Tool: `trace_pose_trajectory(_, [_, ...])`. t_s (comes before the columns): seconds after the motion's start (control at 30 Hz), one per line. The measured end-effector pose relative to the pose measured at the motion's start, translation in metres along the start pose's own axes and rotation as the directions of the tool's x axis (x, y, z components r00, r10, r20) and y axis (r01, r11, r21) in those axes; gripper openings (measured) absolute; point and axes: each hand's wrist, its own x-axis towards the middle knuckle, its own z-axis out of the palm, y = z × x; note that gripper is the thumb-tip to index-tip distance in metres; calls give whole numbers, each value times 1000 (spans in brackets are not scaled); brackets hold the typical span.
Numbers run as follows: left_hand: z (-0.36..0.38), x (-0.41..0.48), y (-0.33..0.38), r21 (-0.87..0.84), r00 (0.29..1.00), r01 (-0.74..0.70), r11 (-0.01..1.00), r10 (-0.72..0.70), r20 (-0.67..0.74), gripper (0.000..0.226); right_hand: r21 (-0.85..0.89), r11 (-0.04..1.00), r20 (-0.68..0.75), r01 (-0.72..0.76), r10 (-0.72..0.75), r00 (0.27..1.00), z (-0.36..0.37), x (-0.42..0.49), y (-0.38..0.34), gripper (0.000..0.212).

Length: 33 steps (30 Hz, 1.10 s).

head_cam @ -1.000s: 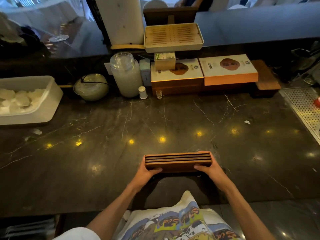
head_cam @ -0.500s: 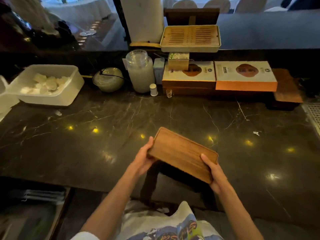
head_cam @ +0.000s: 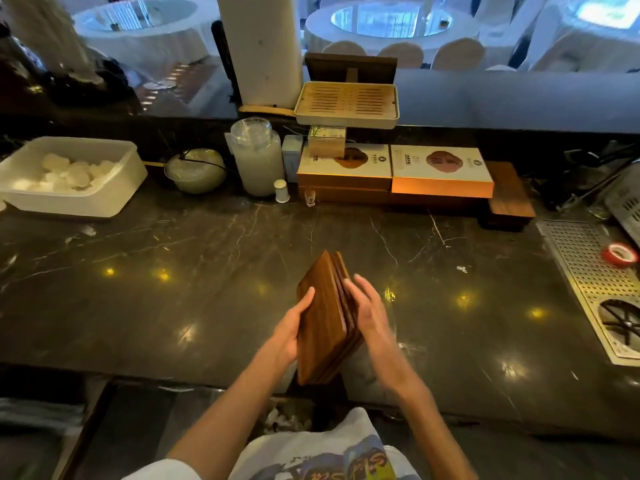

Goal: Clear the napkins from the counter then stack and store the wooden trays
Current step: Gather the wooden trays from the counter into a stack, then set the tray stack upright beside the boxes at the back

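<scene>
Head view. Dark marble worktop [head_cam: 173, 289] is seen from above, ceiling lights reflected on it as small yellow spots; round white-clothed tables are visible beyond the glass behind it.

Stack of wooden trays [head_cam: 323, 323] is held on edge above the near middle of the worktop, long side running away from the camera, broad brown face turned to the left. Several tray edges are seen along its right side. Whether the lower end touches the worktop cannot be told.

Left hand [head_cam: 292, 329] is pressed flat against the broad left face, fingers [head_cam: 308, 299] together and extended. Right hand [head_cam: 369, 311] is set against the right side of the stack, fingers slightly spread along the tray edges. The stack is clamped between the two hands.

At the back left, a white plastic tub [head_cam: 114, 199] holding balled-up white napkins [head_cam: 69, 174] is noted. Along the back edge: a glass jar [head_cam: 258, 157], two flat boxes [head_cam: 394, 171] side by side, and a slatted bamboo tray [head_cam: 346, 103] raised above them. A perforated metal drain plate [head_cam: 581, 268] lies at the right, with a roll of red tape [head_cam: 620, 254] on it.
</scene>
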Motion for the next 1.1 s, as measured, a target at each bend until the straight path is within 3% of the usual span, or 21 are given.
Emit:
trace_pose_trajectory(0.07, [0, -10, -9, 6, 998, 6, 1000, -6, 59, 46, -119, 993, 166, 6, 14, 986, -8, 16, -14, 92])
trace_pose_trajectory(0.13, [1, -16, -19, 52, 993, -1, 999, -5, 120, 46, -291, 955, 270, 55, 27, 962, -12, 23, -21, 68])
trace_pose_trajectory(0.23, [9, -30, -30, 200, 990, -5, 980, -24, 140, 53, -455, 891, 89, -5, 51, 995, -20, 23, -17, 55])
trace_pose_trajectory(0.3, [17, -40, -42, 295, 996, -49, 954, 25, 87, 67, -318, 946, -56, -70, 55, 997, -23, 14, -13, 60])
trace_pose_trajectory(0.4, [24, -55, -74, 322, 988, -146, 936, 152, 4, 68, 122, 971, -168, -204, 223, 960, -30, -15, 1, 78])
trace_pose_trajectory(0.5, [25, -68, -106, 362, 971, -204, 909, 235, -42, 74, 294, 895, -61, -335, 367, 928, -36, -61, 22, 72])
trace_pose_trajectory(0.63, [43, -85, -141, 477, 939, -275, 835, 339, -52, 75, 333, 837, -35, -433, 470, 882, -39, -138, 42, 65])
trace_pose_trajectory(0.77, [72, -89, -169, 669, 912, -366, 647, 393, 120, 86, 381, 840, -119, -387, 460, 880, -56, -185, 50, 67])
trace_pose_trajectory(0.93, [116, -77, -179, 702, 863, -491, 516, 398, 312, 79, 356, 883, -229, -307, 401, 887, -103, -193, 56, 78])
trace_pose_trajectory(1.1, [177, -38, -174, 661, 818, -571, 487, 406, 408, 67, 284, 940, -326, -190, 281, 903, -176, -162, 66, 72])
